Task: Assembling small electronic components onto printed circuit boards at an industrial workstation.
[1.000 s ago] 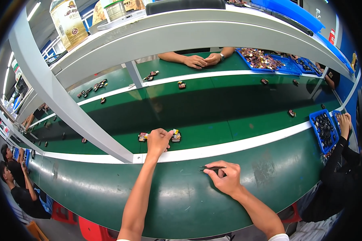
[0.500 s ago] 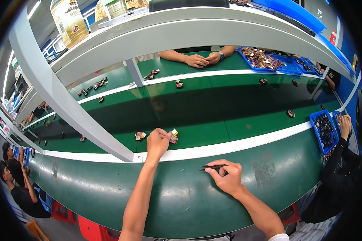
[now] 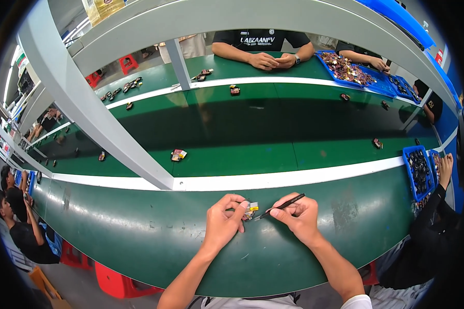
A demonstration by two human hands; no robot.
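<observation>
Over the near green worktop (image 3: 139,226), my left hand (image 3: 223,219) pinches a small electronic assembly (image 3: 251,207) with a silvery block, a yellow strip and dark parts. Its lower side is partly hidden by my fingers. My right hand (image 3: 301,219) is closed round black tweezers (image 3: 288,202), whose tips point left and reach the edge of the assembly; whether they touch it I cannot tell. A similar assembly (image 3: 178,155) lies on the green conveyor belt (image 3: 252,167) beyond my left hand.
A white rail (image 3: 283,174) divides worktop from belt, and a grey post (image 3: 87,103) slants across the left. More small assemblies dot the belt. Blue trays (image 3: 416,149) of parts stand at right, beside a co-worker's hand (image 3: 446,170). Another person's hands (image 3: 270,61) rest across the belt.
My left hand has come back from the belt to the worktop with the assembly. The tweezers in my right hand now slant toward it. The view has tilted somewhat.
</observation>
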